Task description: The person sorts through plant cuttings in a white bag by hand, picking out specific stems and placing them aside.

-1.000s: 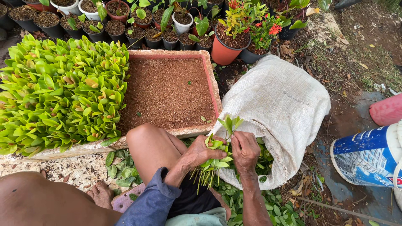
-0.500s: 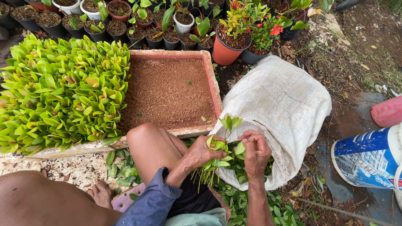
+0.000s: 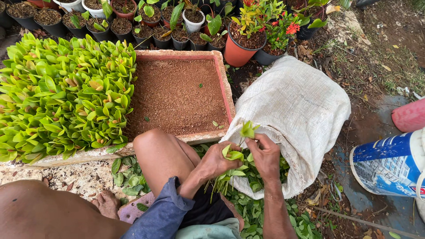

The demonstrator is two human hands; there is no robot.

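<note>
Looking down from the head camera, we see a white woven sack (image 3: 292, 110) lying open-mouthed at right of centre, green leaves spilling from its mouth, and at the right edge a blue and white printed bucket (image 3: 387, 166) on its side with a pink container (image 3: 409, 116) just above it. Across the middle runs a rectangular stone planter (image 3: 223, 79) with a red inner rim, its right half filled with bare brown planting medium (image 3: 177, 95) and its left half packed with upright green cuttings (image 3: 62, 93). Along the top of the frame stand small black and white pots (image 3: 121, 28) and an orange pot with a red-flowered plant (image 3: 241, 48). The ground is bare soil with dry leaves at upper right, and loose green leaves (image 3: 128, 177) lie scattered at lower centre. Our left hand (image 3: 214, 161) is closed around a bunch of leafy cuttings (image 3: 230, 170), stems pointing down toward the lower edge, just in front of the sack's mouth. Our right hand (image 3: 265, 155) sits just beside it, fingers curled, thumb and forefinger pinching a single sprig (image 3: 248, 129) that stands upright above both hands. Both forearms rise from the lower edge, beside a bent bare knee (image 3: 155, 150).
</note>
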